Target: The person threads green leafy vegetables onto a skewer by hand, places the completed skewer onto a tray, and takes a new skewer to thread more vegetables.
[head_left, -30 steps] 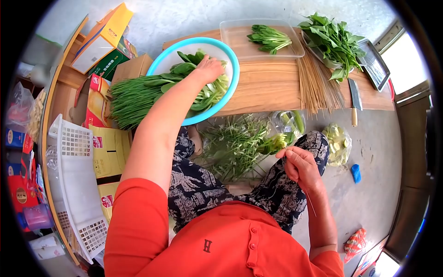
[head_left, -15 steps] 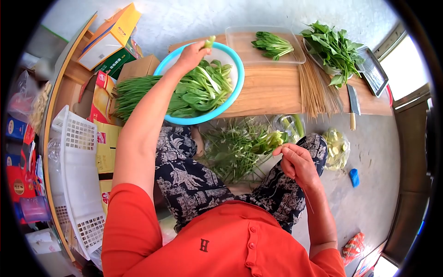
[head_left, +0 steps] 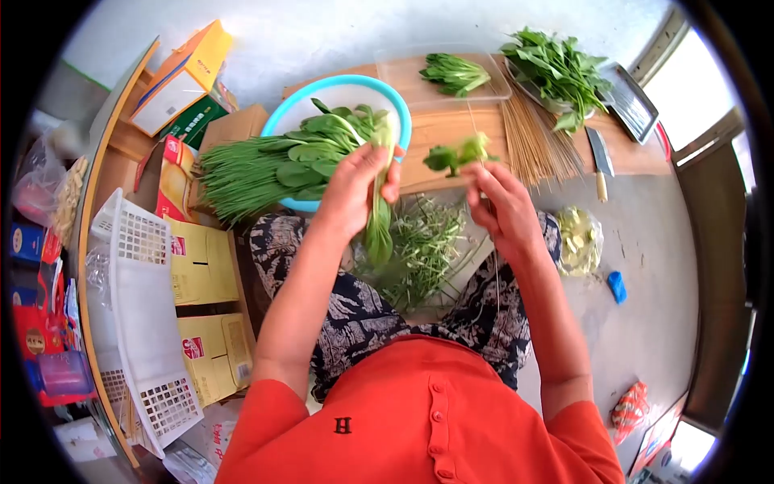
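My left hand is closed around a leafy green, its pale stem up and its leaves hanging down, at the right side of the blue-rimmed basin. My right hand pinches a thin skewer below a small bunch of threaded greens, slightly blurred. The two hands are apart, above my lap and the bench's front edge. Inside the basin lie more leafy greens and long chives, which stick out over its left rim.
On the wooden bench are a clear tray with skewered greens, bamboo skewers, a heap of leaves and a knife. Trimmings lie between my knees. A white plastic basket and boxes stand at left.
My left hand has come down and right from above the basin, with the leafy green now leaves-down. My right hand has lifted the skewer up toward the bench edge.
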Available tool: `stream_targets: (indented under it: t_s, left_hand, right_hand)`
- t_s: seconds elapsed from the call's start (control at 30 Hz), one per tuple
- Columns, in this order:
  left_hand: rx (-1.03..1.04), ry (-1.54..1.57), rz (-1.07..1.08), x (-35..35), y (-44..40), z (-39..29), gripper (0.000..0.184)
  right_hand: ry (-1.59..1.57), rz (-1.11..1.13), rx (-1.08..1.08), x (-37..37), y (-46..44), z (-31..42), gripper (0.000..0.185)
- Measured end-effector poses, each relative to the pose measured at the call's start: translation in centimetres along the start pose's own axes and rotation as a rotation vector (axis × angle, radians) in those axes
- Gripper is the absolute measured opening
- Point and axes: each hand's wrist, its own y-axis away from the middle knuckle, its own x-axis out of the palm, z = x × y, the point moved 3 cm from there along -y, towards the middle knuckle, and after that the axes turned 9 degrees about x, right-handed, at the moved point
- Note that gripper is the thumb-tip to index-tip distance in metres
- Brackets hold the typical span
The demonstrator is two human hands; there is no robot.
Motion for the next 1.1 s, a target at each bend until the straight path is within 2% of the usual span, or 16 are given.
stream_targets:
  t_s: [0.07,0.2,0.3,0.4,0.47,0.6,0.67,0.8,0.93,1.03,1.1]
  left_hand:
    - [-0.01,-0.057,0.038,2.1,2.2,1.5,0.03]
    - [-0.001,-0.173,0.097,4.0,4.4,1.7,0.025]
    - [-0.01,-0.23,0.153,3.9,4.8,1.7,0.028]
    - [0.02,-0.21,0.085,3.5,5.2,1.9,0.027]
    - [0.043,-0.122,0.058,2.9,5.2,2.2,0.026]
    - [0.431,-0.23,-0.512,-2.4,5.5,0.3,0.019]
    - [0.549,-0.306,-0.593,-2.5,6.3,-1.6,0.013]
    - [0.465,-0.45,-0.51,1.7,6.7,-2.2,0.012]
    - [0.377,-0.544,-0.283,4.0,6.2,-0.3,0.02]
    - [0.429,-0.382,-0.223,4.6,5.7,0.1,0.023]
    - [0.44,-0.456,-0.22,4.5,5.9,0.1,0.025]
  right_hand:
    - [-0.016,-0.002,-0.077,0.8,-1.3,0.2,0.023]
    - [0.025,0.077,-0.064,2.6,-2.0,0.5,0.021]
    - [0.046,0.128,-0.073,3.3,-2.0,-0.3,0.019]
    - [0.043,0.147,-0.081,3.4,-1.9,-0.7,0.017]
    - [0.095,0.077,-0.028,3.4,-1.1,-0.1,0.017]
    - [0.101,0.054,-0.03,2.9,-1.0,0.1,0.017]
    - [0.093,0.036,-0.059,2.9,-0.9,0.3,0.017]
    - [0.096,0.059,-0.065,3.9,-1.0,-0.1,0.018]
    - [0.082,0.079,-0.088,5.2,-0.8,-0.3,0.018]
    - [0.073,0.096,-0.093,5.6,-0.7,-0.4,0.017]
    - [0.079,0.095,-0.083,5.7,-0.4,-0.5,0.016]
